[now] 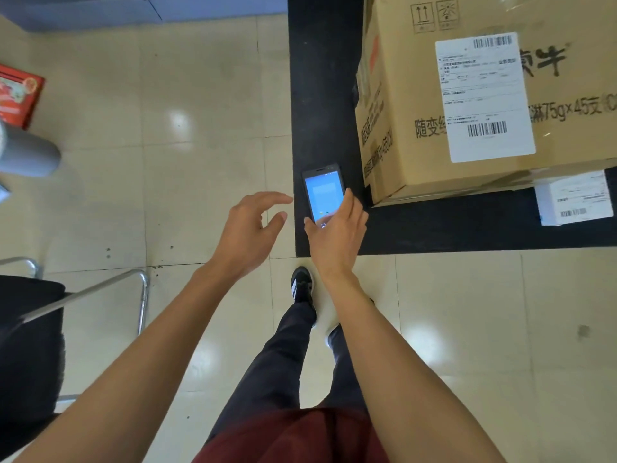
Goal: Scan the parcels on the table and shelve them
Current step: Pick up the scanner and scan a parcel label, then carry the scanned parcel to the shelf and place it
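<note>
A black handheld scanner point(323, 192) with a lit blue screen lies at the near left corner of the black table point(467, 228). My right hand point(335, 233) grips its lower end, thumb on the left edge and fingers along the right. My left hand point(248, 228) hovers just left of the table corner over the floor, fingers relaxed and holding nothing. A large cardboard parcel point(417, 105) with a white barcode label point(484, 95) stands on the table behind the scanner. A small white parcel point(574, 198) with a barcode sits to its right.
Beige tiled floor point(200, 128) stretches left of the table. A chair with a chrome frame point(100, 289) stands at the lower left. A red box point(18, 95) and a grey cylinder point(30, 155) are at the left edge. My legs and black shoe point(302, 285) are below the table corner.
</note>
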`<state>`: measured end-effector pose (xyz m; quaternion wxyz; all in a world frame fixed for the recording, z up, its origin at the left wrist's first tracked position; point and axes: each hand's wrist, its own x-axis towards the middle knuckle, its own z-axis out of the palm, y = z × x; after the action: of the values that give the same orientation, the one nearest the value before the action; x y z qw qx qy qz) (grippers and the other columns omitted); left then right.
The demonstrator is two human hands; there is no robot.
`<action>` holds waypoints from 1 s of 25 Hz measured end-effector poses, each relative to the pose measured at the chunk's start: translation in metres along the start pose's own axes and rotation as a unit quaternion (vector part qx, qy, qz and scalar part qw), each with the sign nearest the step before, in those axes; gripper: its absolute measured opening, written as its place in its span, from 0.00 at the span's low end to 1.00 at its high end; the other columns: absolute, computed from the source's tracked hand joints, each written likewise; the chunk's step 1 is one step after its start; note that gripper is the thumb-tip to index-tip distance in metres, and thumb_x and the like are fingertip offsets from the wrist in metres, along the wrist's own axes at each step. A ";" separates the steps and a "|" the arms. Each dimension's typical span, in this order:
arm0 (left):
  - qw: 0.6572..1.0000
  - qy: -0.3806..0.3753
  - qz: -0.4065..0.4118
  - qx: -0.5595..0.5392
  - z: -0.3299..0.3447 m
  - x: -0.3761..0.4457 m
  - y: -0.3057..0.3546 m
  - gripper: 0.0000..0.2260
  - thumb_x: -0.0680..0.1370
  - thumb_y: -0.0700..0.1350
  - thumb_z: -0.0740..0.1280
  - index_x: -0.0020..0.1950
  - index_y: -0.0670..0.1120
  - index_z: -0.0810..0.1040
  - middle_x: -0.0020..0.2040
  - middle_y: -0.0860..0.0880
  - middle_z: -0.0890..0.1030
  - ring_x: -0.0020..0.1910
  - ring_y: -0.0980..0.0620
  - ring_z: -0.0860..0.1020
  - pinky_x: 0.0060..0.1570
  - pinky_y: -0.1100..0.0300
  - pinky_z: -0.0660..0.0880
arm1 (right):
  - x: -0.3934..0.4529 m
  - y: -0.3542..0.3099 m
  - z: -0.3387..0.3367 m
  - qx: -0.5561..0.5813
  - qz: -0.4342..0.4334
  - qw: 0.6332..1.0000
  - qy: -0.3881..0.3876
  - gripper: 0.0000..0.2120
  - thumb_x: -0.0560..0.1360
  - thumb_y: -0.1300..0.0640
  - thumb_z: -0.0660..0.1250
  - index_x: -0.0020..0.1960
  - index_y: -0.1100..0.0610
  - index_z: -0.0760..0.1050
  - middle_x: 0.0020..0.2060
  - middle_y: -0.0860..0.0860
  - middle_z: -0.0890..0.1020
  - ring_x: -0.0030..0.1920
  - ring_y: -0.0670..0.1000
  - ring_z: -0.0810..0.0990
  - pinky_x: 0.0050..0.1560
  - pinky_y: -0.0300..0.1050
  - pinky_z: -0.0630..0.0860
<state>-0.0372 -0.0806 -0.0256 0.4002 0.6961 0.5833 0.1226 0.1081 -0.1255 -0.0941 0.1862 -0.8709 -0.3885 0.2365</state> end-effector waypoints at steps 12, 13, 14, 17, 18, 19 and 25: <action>0.999 0.007 0.032 -0.030 -0.003 0.015 0.027 0.12 0.82 0.45 0.67 0.64 0.52 0.82 0.63 0.57 0.81 0.60 0.64 0.75 0.60 0.66 0.72 | -0.013 -0.014 -0.048 -0.021 -0.108 0.986 -0.126 0.36 0.79 0.45 0.67 0.81 0.53 0.56 0.82 0.56 0.52 0.80 0.58 0.54 0.78 0.61 0.55; 0.999 0.014 0.038 -0.034 -0.006 0.016 0.030 0.12 0.82 0.45 0.67 0.64 0.52 0.82 0.63 0.57 0.81 0.60 0.65 0.74 0.59 0.68 0.72 | -0.016 -0.018 -0.061 -0.007 -0.135 0.982 -0.133 0.34 0.80 0.47 0.67 0.81 0.53 0.57 0.81 0.55 0.53 0.79 0.57 0.56 0.76 0.61 0.59; 0.998 0.018 0.046 -0.040 -0.008 0.016 0.034 0.12 0.82 0.44 0.67 0.64 0.52 0.82 0.62 0.58 0.81 0.59 0.66 0.74 0.57 0.71 0.71 | -0.019 -0.022 -0.075 0.012 -0.155 0.978 -0.137 0.32 0.80 0.49 0.67 0.80 0.52 0.59 0.81 0.54 0.55 0.78 0.56 0.58 0.75 0.60 0.62; 0.996 0.025 0.059 -0.067 -0.015 0.015 0.046 0.12 0.82 0.43 0.67 0.63 0.53 0.82 0.58 0.63 0.79 0.56 0.71 0.74 0.49 0.77 0.70 | -0.032 -0.029 -0.116 0.104 -0.167 0.971 -0.139 0.28 0.80 0.54 0.68 0.78 0.50 0.64 0.80 0.49 0.59 0.74 0.50 0.65 0.69 0.43 0.70; 0.995 0.030 0.064 -0.075 -0.017 0.015 0.052 0.12 0.82 0.42 0.67 0.63 0.53 0.82 0.57 0.63 0.79 0.55 0.73 0.74 0.48 0.77 0.70 | -0.036 -0.030 -0.133 0.127 -0.161 0.971 -0.126 0.27 0.80 0.55 0.69 0.77 0.49 0.66 0.79 0.47 0.62 0.72 0.46 0.66 0.66 0.33 0.68; 0.993 0.036 0.071 -0.082 -0.019 0.014 0.060 0.12 0.82 0.42 0.67 0.62 0.53 0.82 0.57 0.62 0.79 0.55 0.73 0.73 0.48 0.77 0.70 | -0.039 -0.029 -0.149 0.139 -0.157 0.972 -0.107 0.26 0.79 0.55 0.69 0.76 0.49 0.68 0.78 0.46 0.64 0.71 0.40 0.66 0.64 0.28 0.65; 0.988 -0.013 0.150 -0.033 -0.006 0.022 0.123 0.16 0.81 0.42 0.68 0.69 0.51 0.78 0.71 0.52 0.76 0.70 0.54 0.72 0.70 0.54 0.71 | -0.019 0.000 -0.233 0.141 -0.127 0.982 -0.005 0.24 0.79 0.58 0.71 0.74 0.52 0.72 0.74 0.47 0.71 0.73 0.46 0.69 0.70 0.56 0.72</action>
<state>0.0533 -0.0580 0.0578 0.4074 0.7638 0.4629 0.1909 0.2264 -0.1731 0.1016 0.3337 -0.7782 -0.4593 0.2683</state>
